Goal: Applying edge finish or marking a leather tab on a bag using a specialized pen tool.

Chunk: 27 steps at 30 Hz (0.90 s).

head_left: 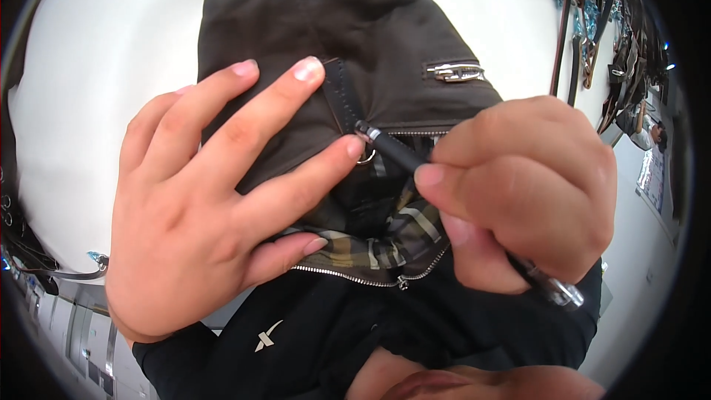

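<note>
A dark brown bag (326,7) with a short silver zipper (453,71) lies on the white table. Its main zipped opening shows plaid lining (370,248). My left hand (215,185) is spread over the bag, fingers apart, the index fingertip beside a dark perforated strap (341,89) and a metal ring (364,158), which it partly hides. My right hand (518,185) is closed around a black pen-like tool (396,150), whose upper end touches the strap just above the ring, by my left index fingertip. The tool's clear, silver-tipped other end sticks out below the hand.
The white table (74,104) surrounds the bag. Straps with light blue pieces (578,7) are heaped at its right edge, with dark items (22,230) along the left edge. Another person (641,126) is in the background at the far right.
</note>
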Available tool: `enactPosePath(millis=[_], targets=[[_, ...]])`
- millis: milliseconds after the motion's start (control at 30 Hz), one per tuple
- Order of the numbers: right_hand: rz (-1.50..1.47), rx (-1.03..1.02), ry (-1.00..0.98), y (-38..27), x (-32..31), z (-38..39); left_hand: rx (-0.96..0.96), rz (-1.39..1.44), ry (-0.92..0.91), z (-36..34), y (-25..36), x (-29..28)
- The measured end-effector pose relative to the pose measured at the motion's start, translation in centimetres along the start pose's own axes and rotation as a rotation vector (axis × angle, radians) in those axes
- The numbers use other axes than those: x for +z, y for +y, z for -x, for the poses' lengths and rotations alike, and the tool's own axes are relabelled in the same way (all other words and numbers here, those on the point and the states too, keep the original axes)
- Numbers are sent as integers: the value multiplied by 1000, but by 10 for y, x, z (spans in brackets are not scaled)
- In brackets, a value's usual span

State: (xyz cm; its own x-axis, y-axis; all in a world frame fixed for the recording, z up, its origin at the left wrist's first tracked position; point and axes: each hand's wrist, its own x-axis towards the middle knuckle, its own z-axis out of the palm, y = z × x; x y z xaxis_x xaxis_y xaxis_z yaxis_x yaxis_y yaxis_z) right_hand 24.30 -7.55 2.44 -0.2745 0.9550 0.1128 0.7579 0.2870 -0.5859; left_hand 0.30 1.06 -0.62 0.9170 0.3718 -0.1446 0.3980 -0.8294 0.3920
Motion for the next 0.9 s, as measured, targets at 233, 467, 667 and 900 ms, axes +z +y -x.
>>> enactPosePath(millis=[233, 467, 667, 900], targets=[[23, -33, 172, 1, 23, -7, -37, -26, -33, 5, 1, 0], [45, -95, 242, 13, 33, -8, -40, -15, -53, 3, 1, 2], [-149, -280, -3, 22, 9, -6, -61, -20, -43, 7, 5, -6], [-127, -42, 91, 16, 31, -18, -92, -36, -72, 2, 9, -3]])
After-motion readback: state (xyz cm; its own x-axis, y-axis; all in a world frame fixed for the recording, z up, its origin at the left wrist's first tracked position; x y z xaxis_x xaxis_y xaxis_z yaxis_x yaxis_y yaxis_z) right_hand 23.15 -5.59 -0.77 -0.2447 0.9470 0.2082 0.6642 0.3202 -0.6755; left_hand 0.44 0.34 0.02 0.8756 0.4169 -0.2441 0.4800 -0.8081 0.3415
